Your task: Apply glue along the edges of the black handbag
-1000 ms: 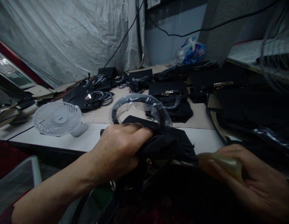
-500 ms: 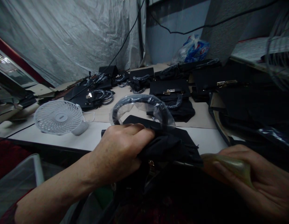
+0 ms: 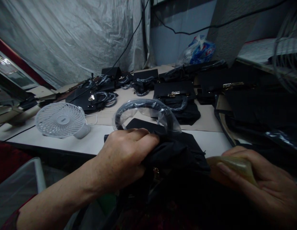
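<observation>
A black handbag (image 3: 172, 151) is in front of me, its curved handle (image 3: 143, 103) wrapped in clear plastic and standing up. My left hand (image 3: 129, 153) is closed around the bag's dark fabric just below the handle. Some gold-coloured metal hardware (image 3: 156, 172) shows under that hand. At the right, my right hand (image 3: 261, 182) grips a yellowish, translucent, flattened object (image 3: 237, 167), with the thumb on top. Its narrow end meets the bag's right edge; the kind of object is not clear. The bag's lower part is lost in shadow.
A white fan (image 3: 61, 119) stands on the white table edge (image 3: 91, 137) at the left. Several black bags (image 3: 173, 89) with gold clasps lie behind on cardboard, more at the right (image 3: 258, 111). A plastic bin (image 3: 38, 175) is low at the left; a cable (image 3: 220, 27) hangs above.
My right hand and the yellowish object have shifted slightly to the left and tilted a little. The left hand keeps its hold on the handbag, almost unmoved.
</observation>
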Tool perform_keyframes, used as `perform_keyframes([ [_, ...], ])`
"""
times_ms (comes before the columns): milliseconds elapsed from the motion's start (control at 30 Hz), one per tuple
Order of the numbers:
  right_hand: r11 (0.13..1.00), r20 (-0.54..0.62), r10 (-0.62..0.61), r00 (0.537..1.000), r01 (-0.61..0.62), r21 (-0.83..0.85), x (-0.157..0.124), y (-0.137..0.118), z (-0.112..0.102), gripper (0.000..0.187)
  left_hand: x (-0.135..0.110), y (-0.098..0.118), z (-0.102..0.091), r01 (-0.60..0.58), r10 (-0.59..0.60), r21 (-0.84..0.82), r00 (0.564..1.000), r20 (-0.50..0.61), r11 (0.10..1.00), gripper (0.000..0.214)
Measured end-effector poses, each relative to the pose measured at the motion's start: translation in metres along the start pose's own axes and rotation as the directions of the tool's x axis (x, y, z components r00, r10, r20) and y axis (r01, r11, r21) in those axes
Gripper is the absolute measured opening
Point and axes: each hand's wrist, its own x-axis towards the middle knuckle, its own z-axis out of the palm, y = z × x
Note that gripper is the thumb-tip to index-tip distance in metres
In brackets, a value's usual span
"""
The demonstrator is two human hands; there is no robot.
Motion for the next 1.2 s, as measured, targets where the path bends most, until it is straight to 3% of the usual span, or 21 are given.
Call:
perform_keyframes([
  [67, 0.999, -0.04, 0.023, 0.999, -0.024, -0.035, 0.001, -0.001, 0.0, 0.036, -0.001, 0.001, 0.0, 0.0, 0.0, 0.012, 1.0, -0.003, 1.0, 0.023],
  [267, 0.997, 0.012, 0.082, 0.997, -0.082, 0.003, 0.0, 0.006, 0.0, 0.036, -0.001, 0.005, 0.002, -0.009, 0.009, 0.022, 1.0, -0.01, 1.0, 0.024],
  [433, 0.993, -0.177, 0.077, 0.981, -0.092, -0.076, -0.011, 0.014, 0.0, 0.031, 0.0, 0.006, 0.003, -0.006, 0.006, 0.024, 1.0, -0.024, 1.0, 0.024],
  [600, 0.996, -0.072, -0.087, 0.994, 0.084, -0.043, -0.015, 0.008, 0.003, 0.03, -0.002, 0.006, 0.004, -0.012, 0.012, 0.019, 1.0, -0.024, 1.0, 0.026],
  [733, 0.994, -0.098, -0.091, 0.991, 0.085, -0.069, -0.017, 0.009, 0.004, 0.029, -0.004, 0.007, 0.005, -0.023, 0.023, 0.013, 0.999, -0.037, 1.0, 0.026],
  [867, 0.996, -0.031, -0.094, 0.995, 0.094, 0.003, -0.023, 0.009, 0.005, 0.023, -0.005, 0.01, 0.006, -0.035, 0.036, 0.025, 0.996, -0.077, 0.999, 0.023],
  [1067, 0.98, -0.121, -0.139, 0.983, 0.119, -0.157, -0.015, 0.0, 0.007, 0.034, -0.005, 0.011, 0.009, -0.035, 0.038, 0.028, 0.995, -0.091, 0.999, 0.024],
  [1200, 0.984, -0.078, -0.133, 0.988, 0.122, -0.127, -0.01, 0.003, 0.004, 0.031, -0.006, 0.011, 0.009, -0.04, 0.041, 0.02, 0.994, -0.099, 0.999, 0.022],
])
